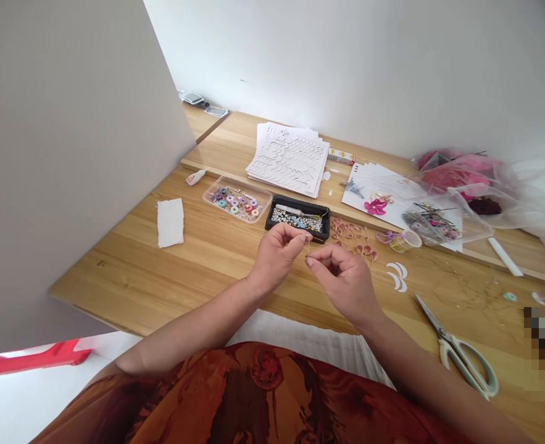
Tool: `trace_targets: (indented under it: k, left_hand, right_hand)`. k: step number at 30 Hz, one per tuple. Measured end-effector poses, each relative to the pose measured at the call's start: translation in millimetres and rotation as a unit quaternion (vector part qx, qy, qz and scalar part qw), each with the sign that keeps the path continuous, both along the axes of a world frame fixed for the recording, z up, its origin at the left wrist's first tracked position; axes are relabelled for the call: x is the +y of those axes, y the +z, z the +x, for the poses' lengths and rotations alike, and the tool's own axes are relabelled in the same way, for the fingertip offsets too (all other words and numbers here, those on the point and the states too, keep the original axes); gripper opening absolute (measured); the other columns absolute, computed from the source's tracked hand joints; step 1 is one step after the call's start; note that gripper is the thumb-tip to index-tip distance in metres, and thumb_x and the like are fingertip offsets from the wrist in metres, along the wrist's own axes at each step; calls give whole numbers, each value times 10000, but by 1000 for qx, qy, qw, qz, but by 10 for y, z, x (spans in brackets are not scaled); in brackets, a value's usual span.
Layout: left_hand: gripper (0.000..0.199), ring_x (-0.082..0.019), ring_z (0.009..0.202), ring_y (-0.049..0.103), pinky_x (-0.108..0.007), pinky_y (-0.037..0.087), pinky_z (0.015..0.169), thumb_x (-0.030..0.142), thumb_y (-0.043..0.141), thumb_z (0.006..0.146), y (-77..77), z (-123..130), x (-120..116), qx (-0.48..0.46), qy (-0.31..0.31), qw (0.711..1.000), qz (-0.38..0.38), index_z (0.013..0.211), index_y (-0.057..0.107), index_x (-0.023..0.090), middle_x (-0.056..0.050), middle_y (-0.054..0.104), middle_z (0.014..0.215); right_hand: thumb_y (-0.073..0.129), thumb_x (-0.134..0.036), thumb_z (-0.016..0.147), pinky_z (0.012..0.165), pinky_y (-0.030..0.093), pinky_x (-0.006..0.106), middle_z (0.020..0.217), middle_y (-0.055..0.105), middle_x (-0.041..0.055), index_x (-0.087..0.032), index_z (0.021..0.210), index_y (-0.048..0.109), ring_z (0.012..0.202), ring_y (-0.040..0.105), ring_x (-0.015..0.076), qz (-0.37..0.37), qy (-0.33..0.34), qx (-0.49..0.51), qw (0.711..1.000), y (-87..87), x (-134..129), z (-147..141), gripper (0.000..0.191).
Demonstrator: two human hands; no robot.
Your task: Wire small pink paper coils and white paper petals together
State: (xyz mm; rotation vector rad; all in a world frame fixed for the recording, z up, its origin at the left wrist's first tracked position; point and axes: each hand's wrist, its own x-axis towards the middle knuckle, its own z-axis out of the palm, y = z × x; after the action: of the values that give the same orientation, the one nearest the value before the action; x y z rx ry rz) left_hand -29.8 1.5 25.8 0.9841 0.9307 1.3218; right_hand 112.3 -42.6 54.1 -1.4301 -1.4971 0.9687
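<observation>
My left hand (pixel 279 253) is pinched in front of the black tray (pixel 325 229), holding a tiny item at its fingertips. Just to its right, my right hand (pixel 346 280) pinches too, with a thin thread or wire (pixel 308 245) seeming to run between both hands. What that small piece is cannot be made out. Beads and a white-handled tool (pixel 288 209) lie in the black tray behind my fingers. Pink petal-like pieces (pixel 344 229) are spread on the table beyond my right hand.
Scissors (pixel 455 348) and white crescents (pixel 398 277) lie on the right. A clear bead box (pixel 237 198), white cloth piece (pixel 170 222) and small tube (pixel 196 177) are on the left. Paper sheets (pixel 288 159) and a clear bag (pixel 476 209) lie farther back. A partition (pixel 78 154) stands left.
</observation>
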Motion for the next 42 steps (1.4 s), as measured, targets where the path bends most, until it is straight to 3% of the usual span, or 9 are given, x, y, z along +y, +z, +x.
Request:
trace_targets:
  k: [7,12,17,22,27,32,37,42]
  left_hand:
    - [93,-159,864,674,-316,516,868,261,691,846,2,-22,-7,80,-13,995,59,820,651,182,-44,736,889]
    - [127,-153,814,653,-302,508,832,272,704,850,52,-30,-40,118,-44,987,96,790,634,186,-35,729,848]
    - [143,-167,896,678,-319,508,886,287,701,873,76,-47,-55,59,-112,988,88,805,632,181,-54,738,899]
    - [224,-175,905,688,-337,511,898,369,744,853,86,-57,-45,3,-134,990,51,795,636,182,-61,749,893]
    - [257,-158,847,657,-321,501,850,401,781,803,62,-47,-28,-11,-106,994,23,788,655,179,-48,739,888]
    - [248,-141,821,628,-318,495,853,373,793,777,35,-30,-8,-27,-71,997,27,742,635,184,-16,700,859]
    - [215,-157,884,666,-338,506,908,339,774,778,18,-11,10,-40,-36,999,2,752,629,183,-30,729,875]
    - [163,-158,879,669,-329,509,894,295,739,782,8,-2,8,-12,-6,1000,-8,767,624,181,-31,721,857]
  right_hand:
    - [672,-220,869,565,379,301,625,590,-20,-237,851,717,558,503,139,170,7,-176,970,235,33,81,51]
    - [660,-229,884,594,408,315,690,660,7,-239,863,735,605,556,155,213,31,-226,950,401,162,144,79]
    - [689,-274,869,528,360,282,599,599,-15,-219,813,742,530,459,115,141,29,-157,977,457,332,206,94]
    - [787,-379,785,452,285,253,610,604,-12,-202,781,749,511,399,97,10,23,-5,1000,332,477,271,181]
    - [879,-463,645,426,233,238,580,570,-39,-192,729,719,476,350,68,-97,12,143,985,124,456,237,326]
    - [902,-434,619,425,208,224,522,490,-70,-188,710,680,444,330,55,-182,1,236,955,-1,326,141,343]
    - [873,-419,655,429,209,227,514,507,-63,-193,705,673,439,343,61,-159,-24,230,960,-70,215,41,306]
    - [762,-375,799,479,305,259,562,551,-38,-199,747,693,498,421,99,-45,-8,88,995,-97,87,-19,195]
